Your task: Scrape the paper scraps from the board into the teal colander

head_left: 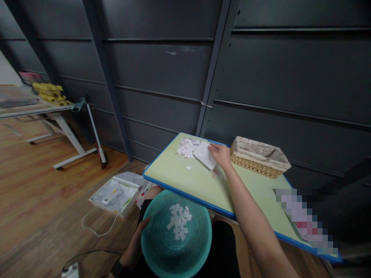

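At one o'clock from the green colander (156,247), your closed right hand (219,154) pinches a white card (204,155) beside the paper scraps (187,147) on the worktop (176,178); keep its edge low. Your left hand (135,240) grips the colander at nine o'clock (white pieces (179,221) lie inside); hold it level.

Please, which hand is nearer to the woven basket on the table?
Right. The right hand, its grip on a flat white piece, is just left of the woven basket in the picture. The left hand is farther away, at the left side of the green colander.
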Demonstrator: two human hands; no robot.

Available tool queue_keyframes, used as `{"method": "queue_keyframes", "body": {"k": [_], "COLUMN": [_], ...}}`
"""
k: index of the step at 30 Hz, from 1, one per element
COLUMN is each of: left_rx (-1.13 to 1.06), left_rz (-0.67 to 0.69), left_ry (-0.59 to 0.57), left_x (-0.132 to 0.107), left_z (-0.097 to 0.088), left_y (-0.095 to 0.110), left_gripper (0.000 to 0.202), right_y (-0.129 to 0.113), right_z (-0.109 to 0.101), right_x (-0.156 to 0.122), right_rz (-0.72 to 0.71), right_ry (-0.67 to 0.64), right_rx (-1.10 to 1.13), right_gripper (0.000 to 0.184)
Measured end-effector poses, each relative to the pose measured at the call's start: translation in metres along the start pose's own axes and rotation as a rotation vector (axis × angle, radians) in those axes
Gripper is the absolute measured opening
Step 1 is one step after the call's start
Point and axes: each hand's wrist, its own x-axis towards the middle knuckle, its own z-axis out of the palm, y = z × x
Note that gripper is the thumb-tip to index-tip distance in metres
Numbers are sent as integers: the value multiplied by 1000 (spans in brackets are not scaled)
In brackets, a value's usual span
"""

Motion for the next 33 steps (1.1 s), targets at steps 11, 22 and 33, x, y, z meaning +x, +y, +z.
{"method": "queue_keyframes", "body": {"k": [11, 22, 33], "left_rx": [62, 51, -13], "left_rz": [-86, -88, -42], "left_ry": [92, 91, 9], "left_x": [6, 11, 11], "left_z": [-9, -18, -16], "left_y": [-1, -6, -7], "left_gripper": [41, 47, 72], "right_y": [0, -9, -9], "right_z": [-8, -12, -13], "right_x": [1, -3, -4], "right_rz": [11, 20, -52], "right_ry": [-16, -79, -86], "right_rx": [-61, -155, -132], "right_gripper": [33, 35, 32]}}
